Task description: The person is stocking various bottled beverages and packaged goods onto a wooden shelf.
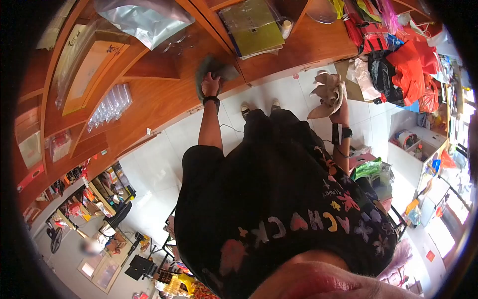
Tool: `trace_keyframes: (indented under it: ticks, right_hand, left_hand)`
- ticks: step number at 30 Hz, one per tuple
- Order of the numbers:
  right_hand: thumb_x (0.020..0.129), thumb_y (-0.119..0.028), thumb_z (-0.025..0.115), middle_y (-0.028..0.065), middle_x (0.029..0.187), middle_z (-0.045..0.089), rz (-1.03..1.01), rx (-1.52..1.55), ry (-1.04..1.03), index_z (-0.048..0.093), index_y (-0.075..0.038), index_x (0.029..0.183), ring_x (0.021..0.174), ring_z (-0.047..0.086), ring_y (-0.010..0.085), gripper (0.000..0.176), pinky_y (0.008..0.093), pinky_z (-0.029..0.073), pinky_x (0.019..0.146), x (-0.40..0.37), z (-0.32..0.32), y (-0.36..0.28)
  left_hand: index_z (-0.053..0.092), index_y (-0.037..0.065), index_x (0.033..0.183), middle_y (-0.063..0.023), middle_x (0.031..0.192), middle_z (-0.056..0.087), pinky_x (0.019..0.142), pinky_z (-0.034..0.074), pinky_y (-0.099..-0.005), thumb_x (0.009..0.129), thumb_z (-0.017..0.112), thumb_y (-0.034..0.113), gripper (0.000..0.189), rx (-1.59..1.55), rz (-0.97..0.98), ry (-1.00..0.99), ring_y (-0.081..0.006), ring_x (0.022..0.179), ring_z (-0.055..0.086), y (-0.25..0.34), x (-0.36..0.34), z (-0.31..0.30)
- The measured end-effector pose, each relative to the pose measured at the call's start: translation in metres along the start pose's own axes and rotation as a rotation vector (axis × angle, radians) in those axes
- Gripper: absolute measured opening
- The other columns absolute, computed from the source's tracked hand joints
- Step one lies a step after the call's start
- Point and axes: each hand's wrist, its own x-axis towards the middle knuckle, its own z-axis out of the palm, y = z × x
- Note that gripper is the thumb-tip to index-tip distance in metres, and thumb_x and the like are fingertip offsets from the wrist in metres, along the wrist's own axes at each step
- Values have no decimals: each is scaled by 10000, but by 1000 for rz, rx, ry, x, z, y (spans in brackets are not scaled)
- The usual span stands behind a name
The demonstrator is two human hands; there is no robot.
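My left hand (211, 85) is closed on a grey-green cloth (226, 73), which lies against the brown wooden cabinet surface (174, 94). A black band circles that wrist. Out to the right, my right hand (340, 115) grips a crumpled beige cloth (326, 93) held above the tiled floor. Part of that hand is hidden by the cloth's folds. Close to my left hand, beyond the cloth, are a silvery plastic bag (147, 20) and a yellow-green book or folder (256, 32) in clear wrap.
A small white bottle (286, 29) stands beside the folder. Clear plastic bottles or tubes (110, 107) sit in a left compartment. Red and black plastic bags (411, 67) are piled at the right. White floor tiles (174, 134) surround my feet. A blurred person (92, 246) is at the far lower left.
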Motion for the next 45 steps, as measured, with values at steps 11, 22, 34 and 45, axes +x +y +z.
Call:
trace_keyframes:
  ticks: [11, 22, 34, 45]
  right_hand:
    - [988, -313, 454, 123, 1208, 581, -149, -19, 0, 466, -91, 1326, 1056, 592, 293, 404, 466, 502, 864, 1, 30, 65]
    - [887, -60, 600, 53, 1000, 630, -230, -201, 69, 602, -31, 1097, 906, 594, 130, 212, 315, 524, 785, -27, 58, 107]
    - [939, -416, 515, 5, 1022, 665, -240, 444, 444, 594, -111, 1180, 851, 602, 109, 397, 296, 489, 714, -117, 7, 156]
    - [931, -426, 537, 49, 1061, 658, -401, 422, 462, 552, -102, 1254, 907, 642, 161, 458, 344, 522, 795, -170, -45, 133]
  left_hand:
    - [517, 26, 1279, -131, 1263, 580, 997, 449, -466, 925, 534, 410, 523, -1863, -269, -342, -312, 1162, 549, 75, -85, -159]
    - [373, 71, 1425, -136, 1428, 434, 1103, 324, -462, 973, 421, 491, 619, -1983, -202, -736, -286, 1294, 425, 45, -96, -157]
    - [377, 64, 1418, -149, 1424, 428, 1084, 330, -477, 966, 440, 441, 592, -1242, -168, -1277, -290, 1282, 435, 168, -123, -83]
    - [386, 57, 1410, -158, 1401, 446, 1057, 357, -472, 958, 460, 411, 579, -979, 5, -1330, -294, 1261, 452, 213, -147, -71]
